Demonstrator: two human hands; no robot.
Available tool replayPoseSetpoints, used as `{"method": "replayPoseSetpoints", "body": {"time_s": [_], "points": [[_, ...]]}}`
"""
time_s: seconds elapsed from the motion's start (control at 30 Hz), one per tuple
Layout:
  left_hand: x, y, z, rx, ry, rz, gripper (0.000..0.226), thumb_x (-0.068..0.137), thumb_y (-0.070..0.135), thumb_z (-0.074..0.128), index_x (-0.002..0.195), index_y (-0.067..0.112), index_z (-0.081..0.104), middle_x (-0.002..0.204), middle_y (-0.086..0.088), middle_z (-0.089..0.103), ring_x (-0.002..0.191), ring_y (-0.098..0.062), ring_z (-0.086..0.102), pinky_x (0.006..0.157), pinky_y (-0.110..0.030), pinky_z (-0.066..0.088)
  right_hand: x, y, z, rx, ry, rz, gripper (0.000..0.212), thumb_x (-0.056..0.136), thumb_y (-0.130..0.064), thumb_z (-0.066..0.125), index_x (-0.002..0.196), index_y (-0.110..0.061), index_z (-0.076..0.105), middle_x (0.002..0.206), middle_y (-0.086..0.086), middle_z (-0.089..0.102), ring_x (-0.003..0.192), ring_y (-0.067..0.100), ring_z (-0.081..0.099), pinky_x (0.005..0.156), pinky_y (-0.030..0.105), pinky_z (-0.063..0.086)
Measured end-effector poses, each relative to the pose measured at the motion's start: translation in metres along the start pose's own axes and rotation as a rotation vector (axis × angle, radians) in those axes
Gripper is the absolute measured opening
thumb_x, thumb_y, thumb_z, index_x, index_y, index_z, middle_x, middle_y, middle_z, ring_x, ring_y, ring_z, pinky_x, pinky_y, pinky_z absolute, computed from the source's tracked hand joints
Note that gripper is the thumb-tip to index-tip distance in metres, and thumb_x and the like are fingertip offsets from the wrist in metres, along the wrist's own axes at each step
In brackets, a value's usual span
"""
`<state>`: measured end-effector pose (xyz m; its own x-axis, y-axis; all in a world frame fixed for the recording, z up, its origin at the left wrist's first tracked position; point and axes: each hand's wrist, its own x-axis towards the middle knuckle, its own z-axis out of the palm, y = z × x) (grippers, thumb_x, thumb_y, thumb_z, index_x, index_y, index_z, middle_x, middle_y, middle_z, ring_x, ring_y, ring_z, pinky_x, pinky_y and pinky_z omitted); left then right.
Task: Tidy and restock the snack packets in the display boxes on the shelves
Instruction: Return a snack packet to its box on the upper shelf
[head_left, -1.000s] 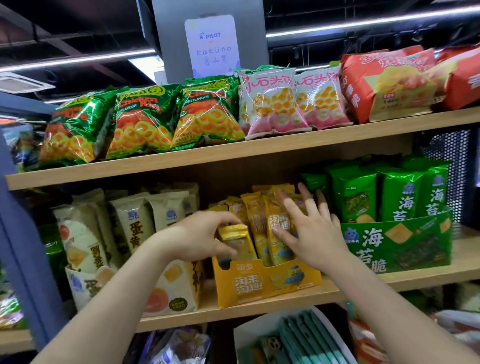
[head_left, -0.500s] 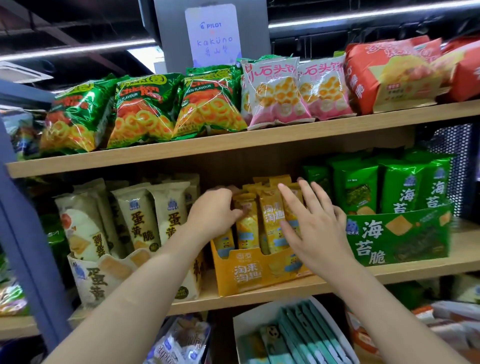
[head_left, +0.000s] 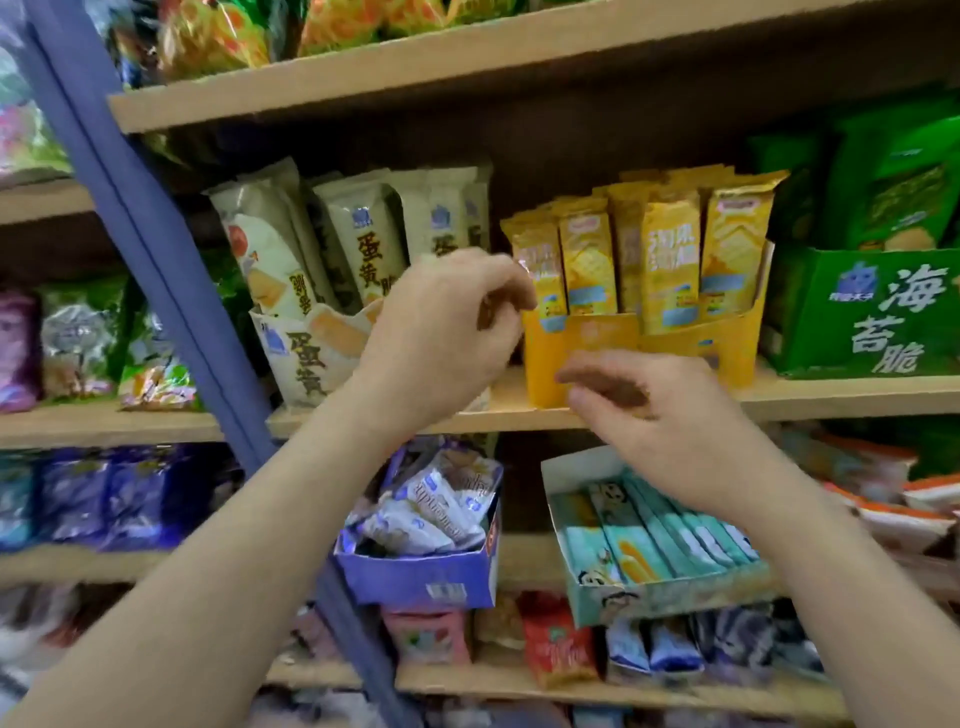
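A yellow display box stands on the middle shelf, with several yellow snack packets upright in it. My left hand hovers just left of the box with loosely curled fingers; its fingertips lie by the leftmost packet and hold nothing that I can see. My right hand hangs in front of and below the box, blurred, fingers relaxed and empty. Left of the yellow box a cream egg-yolk cracker box holds tall cream packets, partly hidden by my left hand.
A green seaweed-snack box stands to the right. On the shelf below sit a purple box of white packets and a teal box of sticks. A blue upright post crosses the left side. More bags fill the lower and left shelves.
Both hands have come off the yellow packets and drawn back and down. The view has tilted downward, so the top shelf of bags has nearly left the frame.
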<state>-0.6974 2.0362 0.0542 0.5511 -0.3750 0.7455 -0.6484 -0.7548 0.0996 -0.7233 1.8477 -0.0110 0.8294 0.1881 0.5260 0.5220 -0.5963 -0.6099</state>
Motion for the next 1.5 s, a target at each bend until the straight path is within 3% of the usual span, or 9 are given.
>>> {"method": "replayPoseSetpoints", "body": {"time_s": [0.17,0.37,0.47,0.57,0.93,1.13,1.27,1.37,1.5], "points": [[-0.107,-0.045,0.027,-0.094,-0.211,-0.272,0.019,0.082,0.013,0.057,0.084,0.026,0.072,0.078,0.015,0.064,0.071,-0.004,0.054,0.068,-0.022,0.042,-0.018,0.020,0.064,0.086,-0.209,0.162,0.014,0.092,-0.021,0.064,0.099,-0.027,0.073,0.091,-0.014,0.073,0.086,0.000,0.064,0.084,0.029,0.051],[-0.199,-0.116,0.073,0.120,-0.398,-0.442,0.036,0.085,0.012,0.068,0.119,0.023,0.064,0.125,0.000,0.054,0.114,-0.025,0.047,0.092,-0.032,0.040,-0.038,0.060,0.144,0.038,-0.313,0.302,0.031,0.092,-0.020,0.062,0.122,-0.029,0.064,0.117,-0.012,0.066,0.108,0.006,0.060,0.090,0.020,0.045],[-0.214,-0.123,0.086,0.145,-0.445,-0.462,0.041,0.086,0.018,0.071,0.125,0.025,0.062,0.134,-0.005,0.048,0.126,-0.029,0.038,0.101,-0.038,0.039,-0.044,0.066,0.179,-0.084,-0.421,0.250,0.044,0.094,-0.023,0.058,0.137,-0.028,0.053,0.139,-0.010,0.051,0.123,0.013,0.051,0.101,0.028,0.042],[-0.220,-0.129,0.094,0.129,-0.465,-0.460,0.041,0.090,0.021,0.067,0.129,0.028,0.058,0.138,-0.003,0.042,0.132,-0.025,0.031,0.106,-0.033,0.033,-0.046,0.064,0.203,-0.249,-0.507,0.198,0.048,0.095,-0.026,0.056,0.141,-0.031,0.045,0.141,-0.009,0.044,0.120,0.019,0.054,0.093,0.040,0.049],[-0.237,-0.133,0.107,0.126,-0.448,-0.397,0.056,0.091,0.022,0.065,0.140,0.036,0.043,0.140,-0.002,0.041,0.130,-0.026,0.036,0.096,-0.038,0.047,-0.033,0.080,0.209,-0.510,-0.398,0.194,0.017,0.096,-0.025,0.056,0.107,-0.021,0.067,0.108,-0.002,0.061,0.103,0.019,0.050,0.081,0.034,0.048],[-0.235,-0.156,0.118,0.174,-0.417,-0.434,0.069,0.071,-0.015,0.063,0.126,0.027,0.057,0.142,-0.015,0.038,0.128,-0.038,0.040,0.076,-0.044,0.055,-0.049,0.059,0.234,-0.380,-0.406,0.137,0.017,0.097,-0.018,0.053,0.106,-0.015,0.066,0.105,0.004,0.059,0.102,0.025,0.055,0.080,0.035,0.042],[-0.225,-0.174,0.117,0.217,-0.406,-0.500,0.066,0.077,-0.016,0.057,0.132,0.020,0.057,0.154,-0.020,0.025,0.142,-0.037,0.023,0.095,-0.050,0.047,-0.055,0.038,0.260,-0.154,-0.426,0.064,0.035,0.089,0.003,0.051,0.117,-0.011,0.066,0.113,0.009,0.062,0.107,0.028,0.057,0.089,0.038,0.047],[-0.220,-0.178,0.117,0.248,-0.441,-0.575,0.068,0.084,-0.010,0.058,0.142,0.024,0.048,0.158,-0.019,0.015,0.146,-0.035,0.013,0.105,-0.047,0.040,-0.058,0.030,0.253,0.000,-0.421,0.036,0.045,0.090,-0.001,0.049,0.131,-0.018,0.058,0.129,0.002,0.056,0.114,0.022,0.055,0.095,0.038,0.048],[-0.223,-0.153,0.110,0.279,-0.230,-0.520,0.072,0.069,-0.017,0.066,0.131,0.018,0.058,0.145,-0.020,0.038,0.131,-0.040,0.035,0.086,-0.050,0.050,-0.075,0.057,0.214,-0.357,-0.136,0.055,0.049,0.080,-0.018,0.072,0.126,-0.028,0.059,0.124,-0.002,0.054,0.111,0.020,0.054,0.089,0.045,0.051]]}}
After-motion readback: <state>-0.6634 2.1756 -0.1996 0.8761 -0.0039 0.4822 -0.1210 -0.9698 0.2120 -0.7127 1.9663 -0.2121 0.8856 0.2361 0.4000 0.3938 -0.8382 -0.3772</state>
